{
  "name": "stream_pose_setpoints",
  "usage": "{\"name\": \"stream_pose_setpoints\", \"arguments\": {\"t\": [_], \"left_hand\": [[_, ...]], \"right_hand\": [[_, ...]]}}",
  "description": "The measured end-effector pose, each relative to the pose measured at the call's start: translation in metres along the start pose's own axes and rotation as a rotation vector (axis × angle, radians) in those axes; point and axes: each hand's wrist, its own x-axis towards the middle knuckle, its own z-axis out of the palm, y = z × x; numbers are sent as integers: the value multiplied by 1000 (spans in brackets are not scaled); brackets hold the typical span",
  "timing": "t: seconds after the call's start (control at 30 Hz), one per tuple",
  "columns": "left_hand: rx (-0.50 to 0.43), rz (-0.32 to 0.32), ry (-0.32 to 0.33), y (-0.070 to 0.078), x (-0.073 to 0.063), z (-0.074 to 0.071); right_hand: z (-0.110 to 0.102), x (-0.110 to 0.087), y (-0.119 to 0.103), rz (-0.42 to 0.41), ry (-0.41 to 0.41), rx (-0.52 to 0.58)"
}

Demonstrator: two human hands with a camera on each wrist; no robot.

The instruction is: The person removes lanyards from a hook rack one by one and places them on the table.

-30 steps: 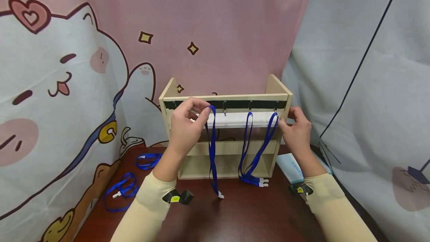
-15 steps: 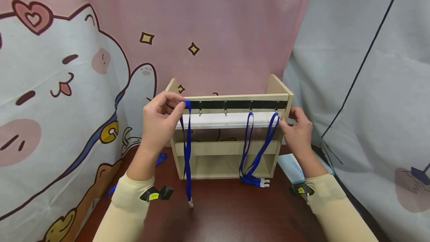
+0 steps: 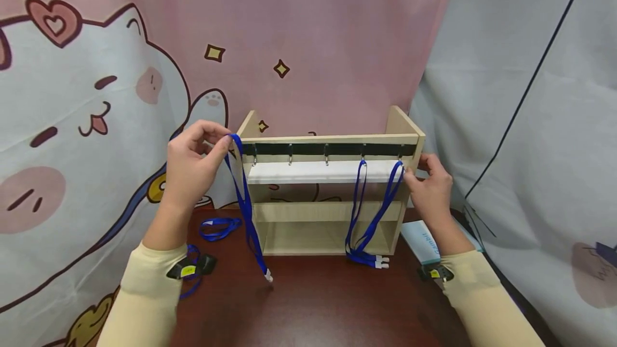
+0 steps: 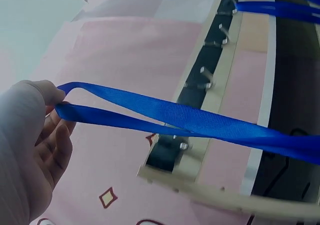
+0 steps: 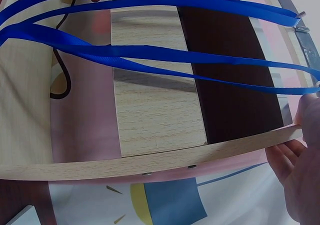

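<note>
My left hand [image 3: 193, 162] pinches the top loop of a blue lanyard [image 3: 246, 205] just left of the wooden rack [image 3: 328, 211]. The lanyard's two straps hang down to a white buckle [image 3: 268, 275] over the table. In the left wrist view, the lanyard [image 4: 150, 110] stretches from the fingertips across the hook strip [image 4: 200, 87]. My right hand [image 3: 431, 189] grips the rack's right side panel, thumb in front and fingers behind. Two blue lanyards [image 3: 371, 224] hang from the two rightmost hooks, and their white buckles lie near the rack's base.
Three bare metal hooks [image 3: 290, 154] line the dark strip's left and middle. Two more blue lanyards, one coiled [image 3: 219, 228] and one partly behind the left sleeve [image 3: 193, 283], lie on the brown table [image 3: 328, 304]. A light-blue box [image 3: 420, 241] sits right of the rack.
My left hand has moved left along the rack with the lanyard, from the middle hooks to past the left side. The right hand keeps its grip on the panel.
</note>
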Motion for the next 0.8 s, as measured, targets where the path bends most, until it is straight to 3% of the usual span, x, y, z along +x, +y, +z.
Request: {"name": "stream_pose_setpoints", "arguments": {"t": [0.2,0.47,0.8], "left_hand": [[17,-52,-11,-18,4,-18],[-40,-162,17,-48,13,-40],[50,-272,16,-71,20,-60]], "right_hand": [[1,0,1,-2,3,5],[2,0,5,8,-5,-6],[1,0,3,8,-5,-12]]}}
